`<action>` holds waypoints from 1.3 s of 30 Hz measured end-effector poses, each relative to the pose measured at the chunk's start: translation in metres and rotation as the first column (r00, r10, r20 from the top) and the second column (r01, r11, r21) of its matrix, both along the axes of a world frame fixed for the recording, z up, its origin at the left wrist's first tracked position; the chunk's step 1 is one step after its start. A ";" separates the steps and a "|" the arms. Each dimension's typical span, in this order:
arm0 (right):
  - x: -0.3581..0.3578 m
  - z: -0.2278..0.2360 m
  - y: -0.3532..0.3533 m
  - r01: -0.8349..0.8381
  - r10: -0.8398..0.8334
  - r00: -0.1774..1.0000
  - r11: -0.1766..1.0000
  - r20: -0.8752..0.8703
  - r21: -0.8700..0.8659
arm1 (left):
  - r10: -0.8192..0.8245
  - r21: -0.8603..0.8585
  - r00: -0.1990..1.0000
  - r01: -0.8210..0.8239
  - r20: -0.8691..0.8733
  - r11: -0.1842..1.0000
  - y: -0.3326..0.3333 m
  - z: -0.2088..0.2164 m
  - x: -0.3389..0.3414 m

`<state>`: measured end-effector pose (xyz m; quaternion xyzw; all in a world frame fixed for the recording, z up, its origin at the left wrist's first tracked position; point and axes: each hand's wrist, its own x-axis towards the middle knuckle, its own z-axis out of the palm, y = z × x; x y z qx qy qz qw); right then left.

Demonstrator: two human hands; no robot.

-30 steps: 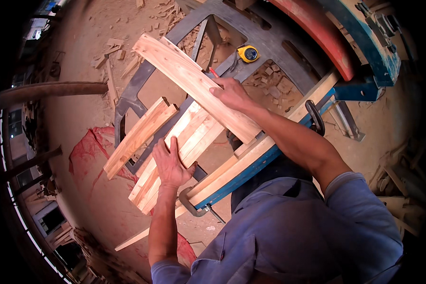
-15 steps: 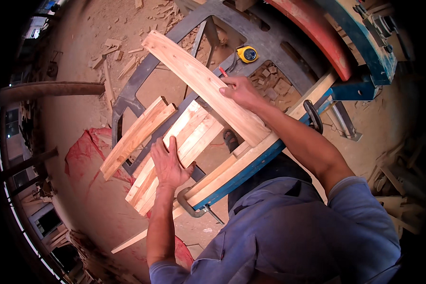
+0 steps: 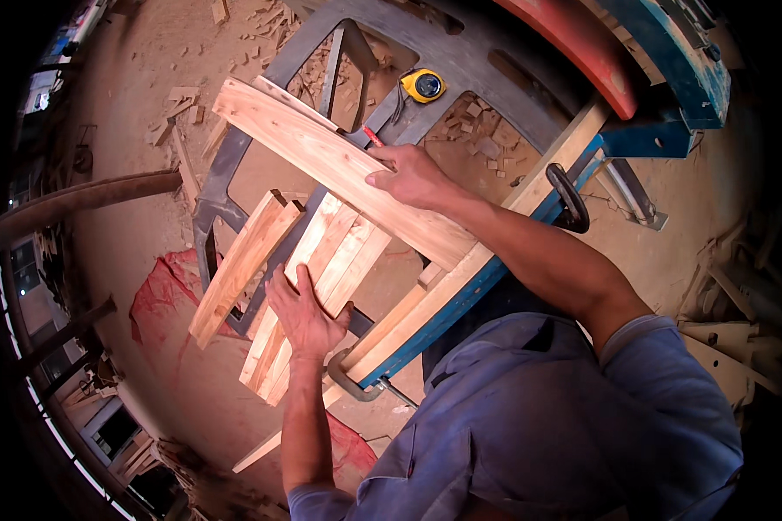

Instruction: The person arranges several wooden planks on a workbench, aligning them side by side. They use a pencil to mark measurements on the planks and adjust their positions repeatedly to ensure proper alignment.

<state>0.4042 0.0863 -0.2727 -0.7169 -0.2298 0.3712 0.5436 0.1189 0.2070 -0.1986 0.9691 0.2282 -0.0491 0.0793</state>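
Observation:
My left hand [image 3: 308, 314] lies with fingers spread across several pale wooden strips [image 3: 343, 260] set side by side. My right hand [image 3: 413, 178] grips the upper edge of a wide, slightly curved wooden board [image 3: 313, 156], its thumb on the board's face. A slim red pencil [image 3: 373, 136] sticks out from the right fingers. The board slants from the far left down to a long wooden rail [image 3: 426, 304] beside my body. Left of the strips lie two or so shorter curved pieces [image 3: 245, 269].
A yellow tape measure [image 3: 424, 85] sits on the grey frame table [image 3: 460, 56]. A C-clamp [image 3: 352, 382] and a dark clamp [image 3: 568, 198] grip the rail along a blue beam [image 3: 460, 313]. A red curved part [image 3: 582, 52] stands at the far right. Offcuts litter the floor.
The view has shifted a little. The wide board has tipped, and a second narrow edge shows along its far side. Both hands keep their hold and place on the wood.

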 end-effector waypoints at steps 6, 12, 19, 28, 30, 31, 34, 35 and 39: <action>0.001 0.011 0.001 -0.020 0.021 1.000 0.997 0.011 -0.073 | -0.041 0.013 0.998 0.040 0.057 0.999 0.003 -0.003 -0.002; 0.003 0.023 0.001 -0.064 0.065 0.998 0.989 0.004 -0.134 | -0.021 0.009 0.999 0.021 0.034 1.000 0.002 -0.003 -0.002; 0.004 0.025 -0.001 -0.052 0.059 0.998 0.988 0.039 -0.144 | -0.015 -0.003 1.000 0.015 0.023 1.000 0.003 -0.002 0.000; 0.003 0.012 -0.001 -0.054 0.058 0.998 0.994 0.038 -0.098 | -0.038 -0.007 0.999 0.038 0.013 0.999 0.004 0.002 -0.001; 0.003 0.009 0.000 -0.050 0.051 0.999 0.996 0.007 -0.076 | -0.033 -0.043 0.997 0.036 0.072 0.998 0.005 0.002 -0.005; 0.002 0.008 0.001 -0.049 0.048 0.999 0.997 -0.017 -0.067 | -0.023 -0.085 0.992 0.034 0.126 0.996 0.006 0.001 -0.013; 0.004 0.011 0.000 -0.063 0.060 0.997 0.997 -0.055 -0.052 | 0.189 -0.144 0.966 -0.165 0.174 0.976 0.018 -0.007 -0.069; 0.004 0.012 0.000 -0.067 0.064 0.996 0.997 -0.061 -0.047 | 0.372 -0.166 0.897 -0.340 0.238 0.926 0.027 -0.014 -0.094; 0.004 0.006 0.000 -0.047 0.045 0.998 0.998 -0.031 -0.042 | 0.854 0.024 0.415 -0.902 0.315 0.430 0.085 -0.046 -0.248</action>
